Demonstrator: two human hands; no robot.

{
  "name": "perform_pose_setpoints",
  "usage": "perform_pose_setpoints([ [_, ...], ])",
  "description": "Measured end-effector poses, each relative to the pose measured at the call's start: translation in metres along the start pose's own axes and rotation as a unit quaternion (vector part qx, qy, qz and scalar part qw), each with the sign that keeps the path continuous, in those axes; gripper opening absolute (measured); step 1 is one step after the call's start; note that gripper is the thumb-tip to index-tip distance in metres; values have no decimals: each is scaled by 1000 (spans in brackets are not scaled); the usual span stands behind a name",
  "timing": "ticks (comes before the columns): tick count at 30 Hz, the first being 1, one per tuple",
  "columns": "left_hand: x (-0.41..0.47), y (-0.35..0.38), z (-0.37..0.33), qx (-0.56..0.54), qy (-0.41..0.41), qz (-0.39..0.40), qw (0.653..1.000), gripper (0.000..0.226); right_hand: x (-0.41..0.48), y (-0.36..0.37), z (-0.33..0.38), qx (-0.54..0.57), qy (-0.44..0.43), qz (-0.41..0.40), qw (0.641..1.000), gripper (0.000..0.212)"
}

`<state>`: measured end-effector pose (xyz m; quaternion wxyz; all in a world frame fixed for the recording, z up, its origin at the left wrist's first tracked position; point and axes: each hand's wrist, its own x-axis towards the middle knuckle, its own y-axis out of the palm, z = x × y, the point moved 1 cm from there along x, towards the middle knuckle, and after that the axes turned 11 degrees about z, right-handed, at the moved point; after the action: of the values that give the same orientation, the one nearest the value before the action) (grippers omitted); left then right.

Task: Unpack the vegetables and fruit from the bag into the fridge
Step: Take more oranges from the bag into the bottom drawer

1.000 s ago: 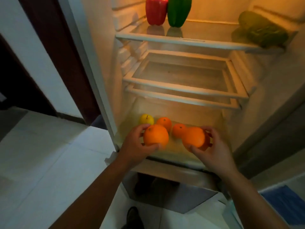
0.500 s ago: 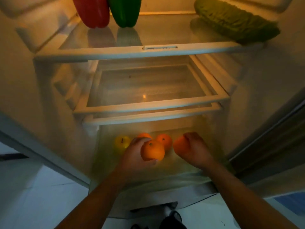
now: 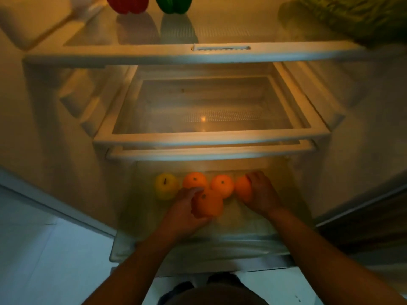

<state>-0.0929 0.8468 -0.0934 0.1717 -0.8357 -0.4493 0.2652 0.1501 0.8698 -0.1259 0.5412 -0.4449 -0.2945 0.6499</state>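
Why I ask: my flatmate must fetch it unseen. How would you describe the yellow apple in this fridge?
Look in the clear bottom drawer of the open fridge, under the glass shelves. Fruit lines its back; the yellow apple sits at the far left end. It is the only yellow piece, with a dark stem; the rest are oranges.

Top shelf (image 3: 231,29), 12 o'clock: glossy glass, mirrors red pepper (image 3: 127,4) and green pepper (image 3: 174,4), both shiny. Trim (image 3: 132,57): white plastic. Drawer (image 3: 198,247), 6 o'clock: clear, hazy plastic. Oranges (image 3: 222,186) matt; yellow apple (image 3: 165,187) smooth.
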Motion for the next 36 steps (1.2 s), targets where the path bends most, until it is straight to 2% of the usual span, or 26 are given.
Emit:
perform_pose_setpoints([
  [8, 5, 6, 2, 14, 16, 16, 1000, 77, -7, -11, 6, -3, -20, 5, 1000, 64],
  [12, 5, 3, 9, -3, 17, 11, 1000, 74, -36, -26, 27, 53, -86, -11, 995, 36],
  [13, 5, 4, 10, -7, 16, 14, 1000, 74, -45, -27, 33, 70, -109, 10, 992, 39],
  [15, 6, 5, 10, -11, 15, 23, 1000, 74, -59, -23, 43, 85, -142, 79, 983, 58],
  [18, 8, 9, 7, -21, 21, 41, 999, 74, -64, -16, 52, 96, -181, 122, 971, 80],
  [25, 12, 18, -6, -78, 48, 81, 992, 73, -70, -20, 57, 133, -161, 104, 972, 74],
  [28, 14, 9, -6, -17, 64, 59, 996, 64, -73, -23, 45, 117, -140, 91, 979, 70],
  [31, 21, -9, -8, 90, 84, 32, 992, 54, -76, -26, 29, 95, -113, 72, 986, 59],
  [34, 32, -21, -13, 160, 92, 29, 982, 51, -76, -22, 18, 64, -43, 85, 993, 44],
  [36, 41, -20, -19, 183, 99, 43, 977, 48, -75, -22, 21, 70, 7, 65, 995, 30],
])
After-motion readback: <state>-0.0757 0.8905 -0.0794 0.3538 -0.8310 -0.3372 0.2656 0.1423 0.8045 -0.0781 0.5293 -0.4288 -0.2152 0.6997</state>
